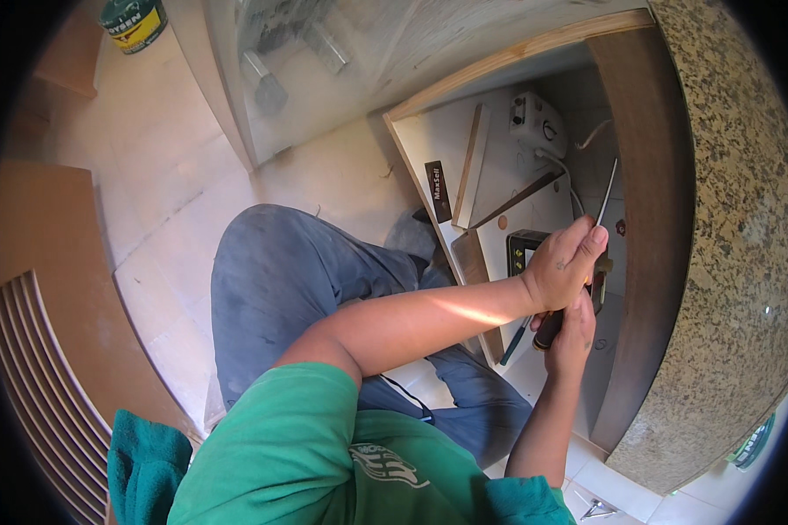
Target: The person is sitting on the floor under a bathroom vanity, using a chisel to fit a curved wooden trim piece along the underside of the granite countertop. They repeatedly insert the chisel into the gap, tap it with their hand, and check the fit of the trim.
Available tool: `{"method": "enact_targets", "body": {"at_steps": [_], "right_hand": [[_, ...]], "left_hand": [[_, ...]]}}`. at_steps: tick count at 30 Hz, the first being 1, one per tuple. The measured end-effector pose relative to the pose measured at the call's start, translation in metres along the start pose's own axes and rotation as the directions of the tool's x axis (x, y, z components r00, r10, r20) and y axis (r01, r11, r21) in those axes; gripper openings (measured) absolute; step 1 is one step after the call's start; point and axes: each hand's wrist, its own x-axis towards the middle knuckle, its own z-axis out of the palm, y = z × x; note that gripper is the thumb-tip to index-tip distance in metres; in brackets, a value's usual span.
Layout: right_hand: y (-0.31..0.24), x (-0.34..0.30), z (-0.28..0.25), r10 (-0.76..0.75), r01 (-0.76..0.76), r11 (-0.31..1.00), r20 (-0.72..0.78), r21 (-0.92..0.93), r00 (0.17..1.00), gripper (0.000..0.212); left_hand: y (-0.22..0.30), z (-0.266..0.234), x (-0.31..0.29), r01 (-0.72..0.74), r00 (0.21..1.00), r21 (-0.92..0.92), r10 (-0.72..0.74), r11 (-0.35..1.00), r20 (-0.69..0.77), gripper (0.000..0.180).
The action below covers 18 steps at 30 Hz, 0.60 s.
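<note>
A long screwdriver (606, 188) with a thin metal shaft and a dark handle points up and into an open cabinet under a stone counter. My left hand (562, 269) is closed around the lower shaft just above the handle. Below it, my right hand (573, 334) grips the dark handle, which sticks out at its lower left. Both hands are close to the dark brown cabinet side panel (650, 219). Behind my left hand lies a small black device with a yellow-green screen (524, 251).
A white box with a cable (537, 122) and loose wooden strips (469, 166) lie inside the cabinet. A speckled granite counter (731, 219) runs along the right. A teal-handled tool (513, 341) lies near my knee. A paint can (134, 22) and slatted wooden panel (35, 385) are at the left.
</note>
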Motion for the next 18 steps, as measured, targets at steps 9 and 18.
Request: {"method": "enact_targets", "body": {"at_steps": [9,18], "right_hand": [[0.015,-0.027,-0.008,-0.084,0.08,0.995,-0.073,-0.058,0.994,0.056],[0.019,-0.037,-0.009,-0.045,0.044,0.999,-0.08,-0.018,0.996,0.059]], "left_hand": [[0.039,-0.046,0.069,-0.141,0.966,-0.185,0.094,0.973,-0.241,0.055],[0.056,-0.061,0.079,0.026,0.992,-0.147,-0.043,0.989,-0.115,0.036]]}}
